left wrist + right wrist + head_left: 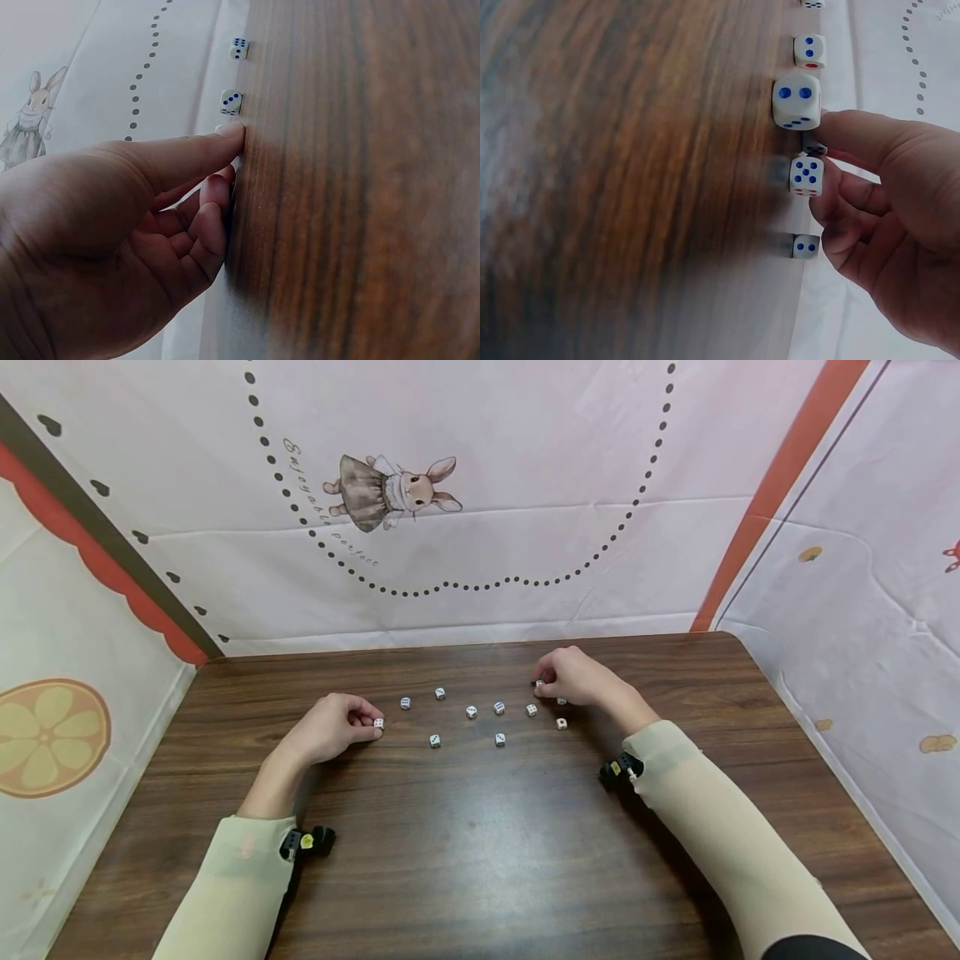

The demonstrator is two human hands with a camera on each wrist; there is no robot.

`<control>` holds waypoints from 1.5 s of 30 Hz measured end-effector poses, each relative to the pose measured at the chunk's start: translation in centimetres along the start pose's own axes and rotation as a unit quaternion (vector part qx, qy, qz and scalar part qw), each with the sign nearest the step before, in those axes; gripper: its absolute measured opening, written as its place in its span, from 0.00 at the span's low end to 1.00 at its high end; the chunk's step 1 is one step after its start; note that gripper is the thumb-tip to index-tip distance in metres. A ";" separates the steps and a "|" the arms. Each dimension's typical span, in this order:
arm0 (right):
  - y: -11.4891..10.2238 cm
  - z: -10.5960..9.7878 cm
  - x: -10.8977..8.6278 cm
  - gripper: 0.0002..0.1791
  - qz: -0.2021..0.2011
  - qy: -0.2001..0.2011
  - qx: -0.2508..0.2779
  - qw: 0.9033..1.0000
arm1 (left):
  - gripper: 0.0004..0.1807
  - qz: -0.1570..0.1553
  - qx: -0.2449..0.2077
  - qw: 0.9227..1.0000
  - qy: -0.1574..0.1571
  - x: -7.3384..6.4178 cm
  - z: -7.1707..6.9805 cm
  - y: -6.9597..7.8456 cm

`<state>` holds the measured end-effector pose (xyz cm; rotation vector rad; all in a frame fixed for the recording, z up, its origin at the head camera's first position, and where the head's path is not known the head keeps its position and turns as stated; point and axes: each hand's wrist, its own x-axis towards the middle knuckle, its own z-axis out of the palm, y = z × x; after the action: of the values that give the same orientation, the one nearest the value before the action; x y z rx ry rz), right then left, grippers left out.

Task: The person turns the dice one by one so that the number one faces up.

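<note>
At the left end of a scatter of small white dice, my left hand (336,727) pinches a die (378,723) between thumb and fingers at the table surface. The left wrist view shows the thumb (202,154) covering nearly all of it. Farther back on the right, my right hand (579,678) pinches another die (538,683), partly hidden by the fingers. In the right wrist view, that held die (814,145) shows only in part, behind a nearer die (797,103). Another die (806,177) with five blue dots up stands close to the right fingers.
Between the hands stand several loose dice, among them one (440,693) toward the back and two nearer ones, a die (435,741) and a die (500,740). The brown wooden table (480,860) ends at a printed cloth backdrop (480,552).
</note>
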<state>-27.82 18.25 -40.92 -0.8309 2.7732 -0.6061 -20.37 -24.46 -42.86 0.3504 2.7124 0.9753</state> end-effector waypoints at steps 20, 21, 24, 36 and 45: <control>0.3 1.0 1.5 0.03 -0.007 0.007 0.095 0.995 | 0.07 0.002 -0.006 1.000 0.003 0.0 0.1 -0.2; 0.3 1.0 1.5 0.03 -0.006 0.007 0.097 0.995 | 0.07 0.002 -0.005 1.000 0.003 0.0 0.1 -0.1; 0.4 1.0 1.5 0.03 -0.004 0.007 0.103 0.995 | 0.07 0.001 -0.005 1.000 0.003 0.0 0.1 -0.1; 0.4 0.8 1.4 0.04 0.008 -0.003 0.107 0.994 | 0.06 0.002 -0.003 1.000 0.004 -0.1 0.1 0.1; 0.1 0.8 1.5 0.08 0.015 -0.005 0.098 0.995 | 0.07 0.000 -0.001 1.000 0.002 -0.1 0.1 0.1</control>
<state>-28.90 17.25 -41.75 -0.7459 2.6576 -0.8485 -20.20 -24.34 -42.81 0.3500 2.7141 0.9805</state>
